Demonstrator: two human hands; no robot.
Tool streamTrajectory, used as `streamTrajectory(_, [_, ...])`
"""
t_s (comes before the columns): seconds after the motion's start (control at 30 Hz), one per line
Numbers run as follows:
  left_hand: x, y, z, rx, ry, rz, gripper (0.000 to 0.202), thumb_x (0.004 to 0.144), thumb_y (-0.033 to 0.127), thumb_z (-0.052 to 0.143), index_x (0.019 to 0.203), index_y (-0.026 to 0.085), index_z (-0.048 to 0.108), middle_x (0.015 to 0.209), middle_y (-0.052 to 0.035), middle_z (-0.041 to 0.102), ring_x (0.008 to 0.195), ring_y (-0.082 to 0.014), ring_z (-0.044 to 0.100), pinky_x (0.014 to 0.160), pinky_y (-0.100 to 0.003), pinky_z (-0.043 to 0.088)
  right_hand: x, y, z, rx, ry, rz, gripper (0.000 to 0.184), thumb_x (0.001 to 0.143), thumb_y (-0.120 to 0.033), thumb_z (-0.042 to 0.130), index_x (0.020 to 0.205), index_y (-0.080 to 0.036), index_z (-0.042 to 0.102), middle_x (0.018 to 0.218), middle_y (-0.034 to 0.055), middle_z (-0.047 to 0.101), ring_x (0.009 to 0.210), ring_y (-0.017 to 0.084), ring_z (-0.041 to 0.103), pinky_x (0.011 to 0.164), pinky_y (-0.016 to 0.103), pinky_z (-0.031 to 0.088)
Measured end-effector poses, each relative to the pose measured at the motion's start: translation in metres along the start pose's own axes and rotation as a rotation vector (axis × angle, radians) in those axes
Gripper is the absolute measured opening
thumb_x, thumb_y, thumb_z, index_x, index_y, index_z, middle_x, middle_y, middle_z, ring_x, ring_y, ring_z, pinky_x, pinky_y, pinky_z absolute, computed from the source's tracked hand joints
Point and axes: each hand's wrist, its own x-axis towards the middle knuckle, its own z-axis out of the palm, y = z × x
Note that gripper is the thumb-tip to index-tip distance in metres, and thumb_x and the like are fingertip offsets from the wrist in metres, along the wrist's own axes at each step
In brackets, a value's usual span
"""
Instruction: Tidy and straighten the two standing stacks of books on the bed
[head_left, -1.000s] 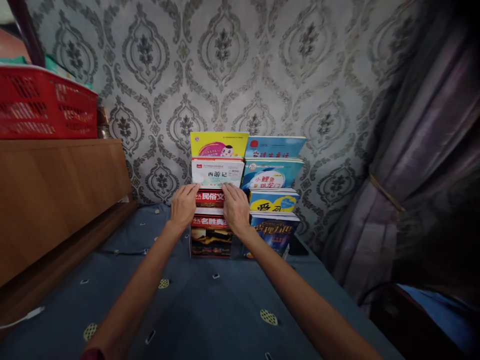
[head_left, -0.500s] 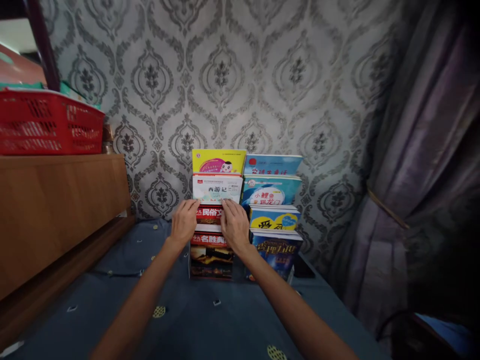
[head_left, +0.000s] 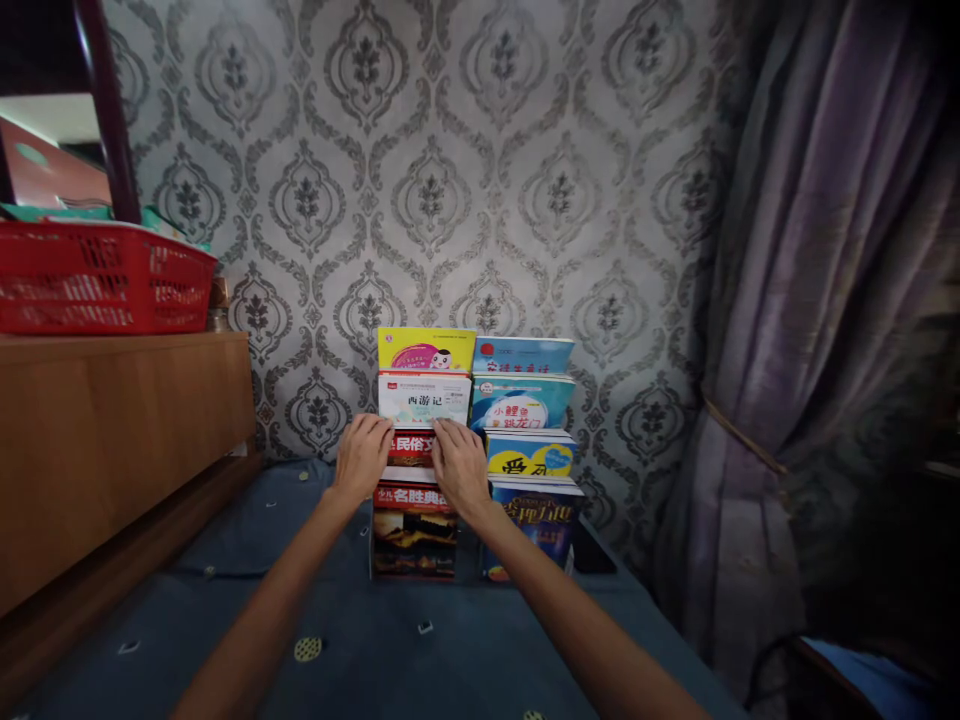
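Note:
Two columns of books stand in rising tiers before me. In the left column, a red book (head_left: 411,447) with white characters is the second tier up. My left hand (head_left: 362,455) is closed at its left edge. My right hand (head_left: 461,465) bends over its right side, fingers on the top edge and hiding part of the cover. Behind it rise a white book (head_left: 420,390) and a yellow book (head_left: 427,348). In front stands a dark book (head_left: 414,535) with a red title band. The right column has a dark blue book (head_left: 544,515) in front and several blue ones behind.
The books stand on a dark blue patterned cloth (head_left: 375,650) against a wallpapered wall (head_left: 431,195). To the left, a red basket (head_left: 97,275) sits on a wooden headboard (head_left: 127,440). A tied curtain (head_left: 757,400) hangs at right. A flat dark object (head_left: 595,555) lies beside the books.
The view has shifted, so the books and hands appear slightly lower and farther left. Both hands keep their places at the red book.

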Motion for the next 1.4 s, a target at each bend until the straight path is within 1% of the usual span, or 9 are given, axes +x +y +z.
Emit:
streamTrajectory(0.1, [0.005,-0.001,0.0,-0.009,0.01,0.006,0.02,0.099,0.021,0.051,0.101,0.02,0.071,0.107,-0.0094,0.068,0.104,-0.0254,0.059,0.094,-0.04,0.051,0.004,0.001,-0.004,0.014,-0.021,-0.002,0.035,0.098,-0.015,0.045,0.126,-0.015,0.066,0.123,0.0121,0.072,0.117,0.027,0.06,0.1,0.043,0.047])
streamTrajectory(0.3, [0.014,-0.003,0.005,-0.029,0.039,0.006,0.025,0.098,0.02,0.049,0.117,0.02,0.064,0.131,-0.0127,0.059,0.119,-0.0279,0.057,0.103,-0.044,0.049,0.012,0.001,-0.006,0.003,-0.046,-0.028,0.034,0.101,-0.018,0.041,0.121,-0.014,0.068,0.122,0.0152,0.069,0.119,0.028,0.057,0.102,0.045,0.048])
streamTrajectory(0.47, [0.032,-0.006,0.005,-0.146,0.062,-0.083,0.026,0.096,0.018,0.047,0.118,0.019,0.061,0.139,-0.0136,0.053,0.125,-0.0284,0.057,0.105,-0.043,0.05,0.028,0.004,-0.003,0.015,-0.011,-0.061,0.035,0.1,-0.018,0.04,0.12,-0.011,0.067,0.138,0.0203,0.058,0.135,0.031,0.048,0.113,0.05,0.042])
streamTrajectory(0.7, [0.064,-0.018,0.008,-0.336,0.067,-0.238,0.019,0.094,0.019,0.051,0.113,0.021,0.054,0.112,-0.011,0.066,0.106,-0.0267,0.065,0.094,-0.041,0.052,0.051,0.009,-0.002,0.066,0.002,-0.022,0.035,0.1,-0.02,0.039,0.121,-0.011,0.065,0.149,0.0228,0.048,0.145,0.032,0.038,0.117,0.055,0.037])
streamTrajectory(0.93, [0.079,-0.031,0.02,-0.516,0.099,-0.445,0.016,0.095,0.029,0.052,0.106,0.019,0.056,0.103,-0.0104,0.072,0.096,-0.0251,0.068,0.086,-0.036,0.051,0.063,0.01,-0.005,0.054,-0.043,-0.016,0.035,0.094,-0.012,0.041,0.12,-0.006,0.063,0.15,0.0267,0.046,0.147,0.033,0.034,0.12,0.055,0.032])
streamTrajectory(1.07, [0.084,-0.036,0.023,-0.583,0.077,-0.519,0.019,0.094,0.034,0.051,0.093,0.019,0.063,0.1,-0.0098,0.073,0.093,-0.0247,0.066,0.088,-0.036,0.05,0.07,0.013,-0.006,0.036,-0.073,-0.037,0.034,0.093,-0.01,0.041,0.118,-0.007,0.063,0.146,0.0267,0.049,0.145,0.033,0.038,0.12,0.056,0.031])
streamTrajectory(1.17, [0.088,-0.035,0.027,-0.719,0.093,-0.58,0.02,0.091,0.035,0.055,0.094,0.018,0.065,0.101,-0.009,0.073,0.096,-0.0241,0.066,0.089,-0.035,0.05,0.074,0.015,-0.008,0.021,-0.083,-0.064,0.032,0.093,-0.01,0.04,0.116,-0.009,0.063,0.143,0.0245,0.053,0.143,0.033,0.041,0.12,0.056,0.031])
streamTrajectory(1.3, [0.097,-0.031,0.036,-0.897,0.067,-0.639,0.03,0.092,0.044,0.053,0.094,0.017,0.066,0.091,-0.0074,0.075,0.081,-0.0211,0.069,0.073,-0.03,0.054,0.076,0.015,-0.011,0.012,-0.098,-0.077,0.032,0.093,-0.01,0.04,0.116,-0.009,0.063,0.141,0.0237,0.054,0.141,0.032,0.043,0.12,0.055,0.031])
streamTrajectory(1.4, [0.109,-0.03,0.041,-1.147,0.039,-0.717,0.039,0.088,0.054,0.059,0.089,0.016,0.067,0.078,-0.0056,0.075,0.067,-0.0194,0.068,0.064,-0.029,0.055,0.077,0.016,-0.012,0.013,-0.111,-0.085,0.032,0.093,-0.009,0.041,0.116,-0.01,0.063,0.142,0.024,0.054,0.141,0.032,0.043,0.12,0.055,0.032])
